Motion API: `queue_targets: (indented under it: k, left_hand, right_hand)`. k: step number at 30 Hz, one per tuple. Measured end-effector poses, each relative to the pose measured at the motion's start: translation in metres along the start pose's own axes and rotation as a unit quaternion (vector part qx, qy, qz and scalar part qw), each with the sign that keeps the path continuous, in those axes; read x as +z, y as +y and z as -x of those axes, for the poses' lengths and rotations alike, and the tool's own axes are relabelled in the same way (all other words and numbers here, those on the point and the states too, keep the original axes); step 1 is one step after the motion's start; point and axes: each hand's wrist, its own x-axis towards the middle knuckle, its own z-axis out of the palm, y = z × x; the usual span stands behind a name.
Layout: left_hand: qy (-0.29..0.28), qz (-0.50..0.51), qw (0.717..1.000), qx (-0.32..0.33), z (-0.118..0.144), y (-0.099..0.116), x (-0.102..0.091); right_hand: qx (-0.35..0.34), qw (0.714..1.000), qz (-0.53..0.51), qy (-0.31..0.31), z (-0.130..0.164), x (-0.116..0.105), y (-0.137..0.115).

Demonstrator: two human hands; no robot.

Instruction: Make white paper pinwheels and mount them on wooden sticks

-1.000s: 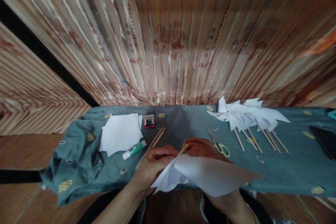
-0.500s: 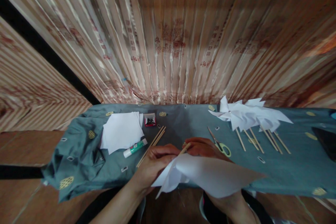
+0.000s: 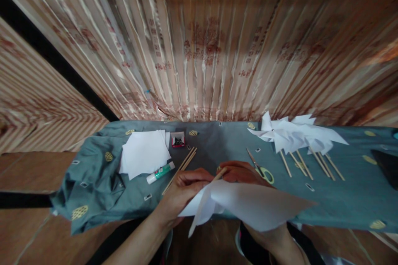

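Observation:
My left hand (image 3: pixel 182 190) and my right hand (image 3: pixel 241 173) meet over the near edge of the table. Together they hold a white paper pinwheel (image 3: pixel 248 207) against a thin wooden stick (image 3: pixel 219 174), whose tip pokes up between the fingers. The paper blades spread toward me and to the right and hide most of my right hand and wrist.
On the teal cloth (image 3: pixel 93 182) lie a stack of white paper squares (image 3: pixel 143 153), a glue stick (image 3: pixel 160 172), a small red box of pins (image 3: pixel 178 140), loose sticks (image 3: pixel 182 165), scissors (image 3: pixel 261 169) and several finished pinwheels (image 3: pixel 295 136). A dark object (image 3: pixel 387 165) sits far right. A curtain hangs behind.
The hands and pinwheel stay in the same grip; the paper blades shift slightly. The camera view has drifted a little.

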Motion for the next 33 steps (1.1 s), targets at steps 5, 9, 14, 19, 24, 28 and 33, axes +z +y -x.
queue_targets:
  k: [5, 9, 14, 19, 24, 28, 33]
  left_hand:
    - [0.007, -0.014, 1.0, 0.01, -0.0009, -0.001, 0.0003]
    - [0.001, -0.011, 1.0, 0.019, -0.0014, -0.0014, 0.0001]
    - [0.002, -0.028, 1.0, 0.013, 0.0002, 0.0013, 0.0004]
    - [0.006, -0.01, 1.0, 0.018, -0.0021, -0.0032, -0.0016]
    - [-0.005, -0.002, 1.0, 0.025, -0.0029, -0.006, -0.0032]
    - [0.003, -0.003, 1.0, 0.022, -0.0024, -0.0055, -0.0028]
    - [0.007, -0.003, 1.0, 0.006, -0.0015, -0.0045, -0.0023]
  right_hand:
    - [-0.018, 1.0, 0.009, 0.004, -0.0025, 0.0, -0.0024]
    - [0.012, 1.0, 0.014, -0.015, 0.0019, -0.0004, 0.0016]
    - [0.036, 0.999, -0.017, -0.009, 0.0057, 0.0002, 0.0051]
    - [-0.022, 0.999, 0.029, -0.039, 0.002, -0.0004, 0.0022]
    - [-0.017, 0.999, 0.039, -0.032, 0.0012, -0.0004, 0.0002]
    - [-0.031, 0.998, 0.046, -0.029, -0.0007, 0.0003, -0.0007]
    - [-0.031, 0.999, 0.03, -0.012, -0.0026, 0.0004, -0.0007]
